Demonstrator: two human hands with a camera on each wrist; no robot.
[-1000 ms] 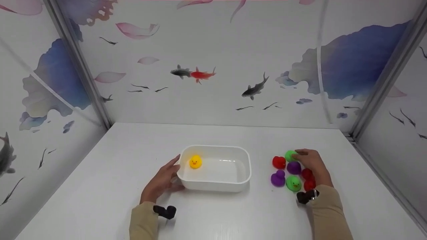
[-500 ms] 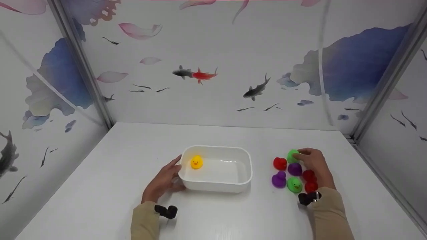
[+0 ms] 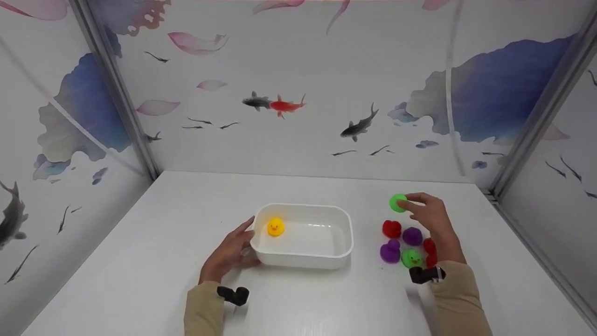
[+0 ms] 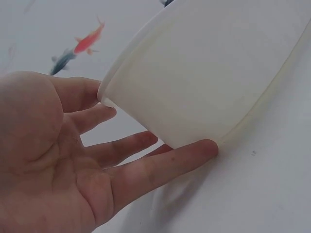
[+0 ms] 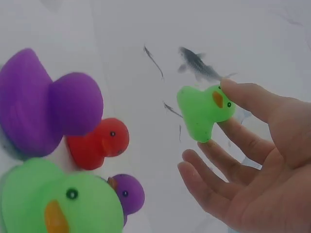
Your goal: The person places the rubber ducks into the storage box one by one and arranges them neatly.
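My right hand [image 3: 429, 214] pinches a small green rubber duck [image 3: 398, 203] between thumb and fingertips, raised off the table behind the other ducks. In the right wrist view that green duck [image 5: 206, 109] has an orange beak, and the other fingers stay free of it. My left hand [image 3: 228, 254] touches the left end of a white plastic tub [image 3: 303, 261]. Seen from the left wrist, fairly straight fingers [image 4: 160, 170] rest against the tub's wall [image 4: 194, 87] and rim. Inside the tub, at its left, sits a yellow rubber duck [image 3: 275, 227].
Right of the tub stand a red duck [image 3: 391, 229], two purple ducks [image 3: 390, 252] and a green duck [image 3: 412, 257]. Further red ducks [image 3: 429, 246] are partly hidden by the right wrist. Walls printed with fish surround the white table [image 3: 140, 242].
My right hand has lifted the green duck from the back of the group and moved it up, away and slightly left. My left hand stays at the tub.
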